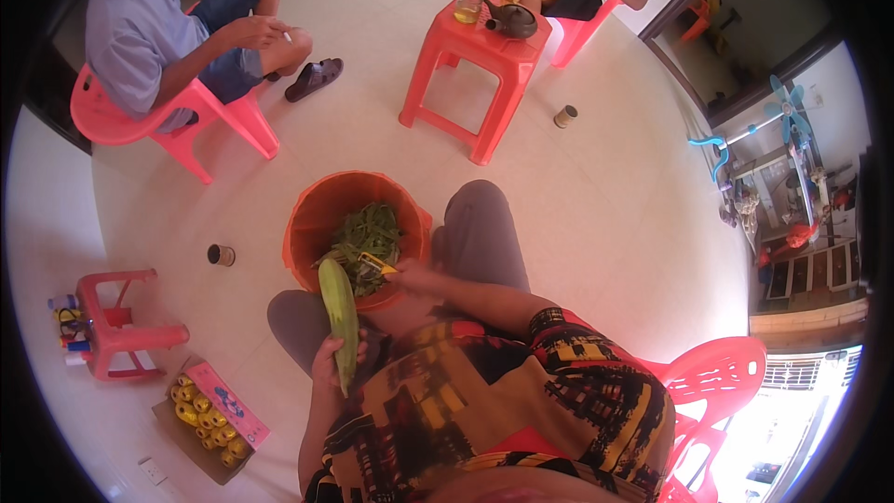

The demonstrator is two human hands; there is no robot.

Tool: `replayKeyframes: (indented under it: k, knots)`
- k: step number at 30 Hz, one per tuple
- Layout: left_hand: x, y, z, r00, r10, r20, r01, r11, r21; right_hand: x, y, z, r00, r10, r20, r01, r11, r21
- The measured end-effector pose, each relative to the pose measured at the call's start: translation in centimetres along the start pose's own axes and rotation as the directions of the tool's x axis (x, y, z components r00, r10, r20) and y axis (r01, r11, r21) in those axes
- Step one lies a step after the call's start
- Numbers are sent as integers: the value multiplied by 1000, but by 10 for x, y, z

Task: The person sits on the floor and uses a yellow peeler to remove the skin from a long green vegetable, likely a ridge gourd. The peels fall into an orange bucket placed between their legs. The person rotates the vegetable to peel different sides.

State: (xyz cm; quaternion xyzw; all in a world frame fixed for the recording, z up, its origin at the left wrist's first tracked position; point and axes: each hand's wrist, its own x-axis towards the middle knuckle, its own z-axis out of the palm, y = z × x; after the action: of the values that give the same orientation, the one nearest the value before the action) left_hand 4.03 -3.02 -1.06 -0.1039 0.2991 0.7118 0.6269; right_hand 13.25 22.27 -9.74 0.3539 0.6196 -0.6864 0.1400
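My left hand [327,362] grips the lower part of a long pale green gourd [338,311], which stands out lengthwise over my thigh with its far end at the bucket's near rim. My right hand [413,275] holds a yellow-handled peeler [378,263] just right of the gourd's far end, apart from it. Under both lies an orange bucket [300,213], between my knees. Green peelings [370,234] are heaped inside it.
Ahead stands a red plastic stool [482,49] with a dark teapot [515,20] and glass cups. Two people sit on chairs, left and right of it. Small cans stand on the floor. At left are a red stool [133,335] and a carton [227,405] of yellow rolls.
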Motion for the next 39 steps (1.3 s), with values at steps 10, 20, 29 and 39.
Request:
replayKeyframes:
  k: [10,20,29,39]
  knots:
    - [3,-1,-2,999,-3,44,-1,996,84,5,10,-1,1000,-25,-15,25,1000,11]
    - [0,0,2,1000,-12,-25,13,997,72,20,18,1,998,-57,-15,52,975,-215]
    - [3,-5,-22,1000,-16,-15,18,995,96,10,15,-2,997,-62,-40,59,995,-75]
    - [2,2,5,1000,18,-11,-18,1000,17,-22,-17,1,996,-43,-83,56,986,157]
